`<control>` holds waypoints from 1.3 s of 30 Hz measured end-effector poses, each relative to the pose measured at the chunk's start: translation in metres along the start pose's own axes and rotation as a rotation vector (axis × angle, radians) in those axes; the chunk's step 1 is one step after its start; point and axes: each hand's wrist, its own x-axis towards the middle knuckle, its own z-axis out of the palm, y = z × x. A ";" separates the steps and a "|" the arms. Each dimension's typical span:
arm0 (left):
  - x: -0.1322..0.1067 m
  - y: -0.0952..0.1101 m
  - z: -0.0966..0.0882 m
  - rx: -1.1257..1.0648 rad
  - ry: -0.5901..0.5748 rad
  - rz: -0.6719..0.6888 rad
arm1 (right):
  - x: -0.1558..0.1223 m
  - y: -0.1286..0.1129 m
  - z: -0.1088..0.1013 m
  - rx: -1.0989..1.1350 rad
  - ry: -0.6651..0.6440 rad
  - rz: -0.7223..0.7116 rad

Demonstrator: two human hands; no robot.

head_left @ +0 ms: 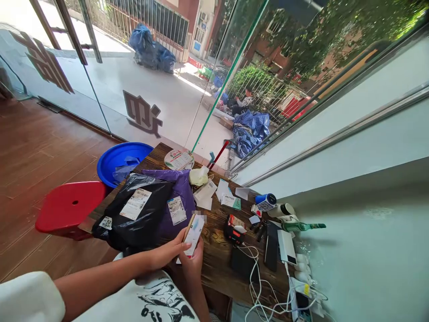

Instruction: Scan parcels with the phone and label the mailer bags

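Holding a white packet [195,233] at the frame's lower centre, the left hand [174,248] and right hand [195,255] share a snug grip. I see a black parcel [152,214] left of them on the worktop [216,261].

Daylight is flooding in through glass storefront [231,74]; sunlit pavement [16,15] at upper left is washing out. Wooden tabletop [214,261] is sitting in dimmer light; lower-right wall [365,264] is lying in shade. Black parcel [157,205] is catching glossy highlights. Fine print on shipping label [136,203] is blurring. Wide lens is stretching edges. Pixelated patch is masking tip of white box [194,235].
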 end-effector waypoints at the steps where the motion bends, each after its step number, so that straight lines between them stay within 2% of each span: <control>1: 0.002 0.003 0.006 -0.081 -0.013 0.002 | 0.000 -0.013 -0.002 0.027 -0.047 0.017; 4: 0.002 0.017 0.016 -0.197 -0.021 -0.017 | 0.006 -0.046 -0.017 0.098 -0.187 0.119; 7: 0.000 0.025 0.024 -0.190 -0.013 -0.001 | 0.016 -0.065 -0.030 0.065 -0.223 0.191; 9: -0.002 0.027 0.032 -0.183 0.036 0.017 | 0.023 -0.070 -0.033 0.022 -0.238 0.189; 13: -0.003 0.026 0.048 -0.197 0.128 0.067 | 0.033 -0.072 -0.025 -0.012 -0.203 0.191; 17: -0.003 0.024 0.055 -0.165 0.173 0.091 | 0.037 -0.070 -0.016 0.143 -0.113 0.260; 20: -0.002 0.022 0.057 -0.165 0.199 0.097 | 0.038 -0.070 -0.015 0.203 -0.124 0.240; 25: -0.002 0.020 0.060 -0.151 0.215 0.093 | 0.038 -0.068 -0.018 0.129 -0.121 0.192; 32: 0.001 0.014 0.054 -0.134 0.193 0.092 | 0.038 -0.064 -0.016 0.160 -0.076 0.189; 35: 0.001 0.014 0.053 -0.152 0.194 0.097 | 0.035 -0.068 -0.015 0.214 -0.096 0.209; 39: -0.003 0.020 0.054 -0.147 0.229 0.094 | 0.028 -0.079 -0.020 0.247 -0.216 0.247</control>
